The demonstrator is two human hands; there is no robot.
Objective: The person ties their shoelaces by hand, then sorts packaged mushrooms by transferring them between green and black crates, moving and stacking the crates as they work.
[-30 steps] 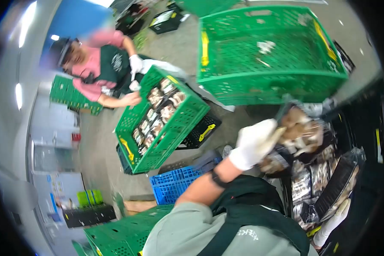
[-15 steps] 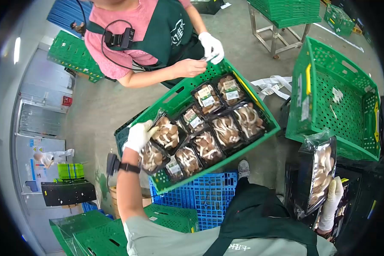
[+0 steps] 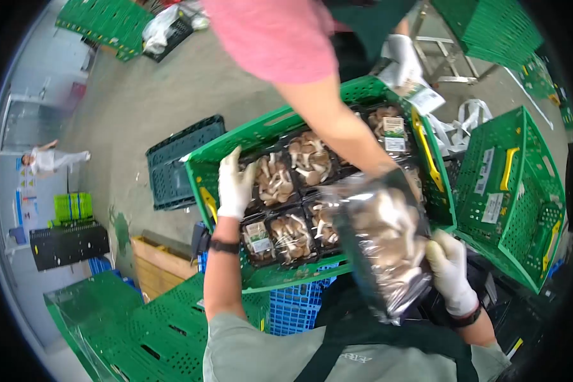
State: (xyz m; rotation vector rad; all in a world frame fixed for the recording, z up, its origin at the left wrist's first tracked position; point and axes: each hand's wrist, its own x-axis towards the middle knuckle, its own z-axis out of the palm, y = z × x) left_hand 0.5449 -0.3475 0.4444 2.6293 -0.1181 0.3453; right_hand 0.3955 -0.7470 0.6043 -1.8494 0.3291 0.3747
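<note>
Green crate [image 3: 270,130] nearly filled with mushroom trays [image 3: 293,232]. Left hand [image 3: 235,184] fingers lay flat on one tray [image 3: 272,181]. Right hand [image 3: 451,270] fingers gripped wrapped pack [image 3: 382,248] over crate, not yet seated.

The crate [image 3: 267,137] is green, pierced with a grid of holes, with yellow handles [image 3: 426,149]. The left hand [image 3: 234,184] and right hand [image 3: 449,270] are white-gloved. The mushroom pack [image 3: 382,245] is brown and cream.

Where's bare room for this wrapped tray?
The tilted green crate right of the wrapped tray in the right hand shows bare mesh. The mushroom crate is crowded: trays fill it, a co-worker's arm crosses it, left hand rests inside.
</note>
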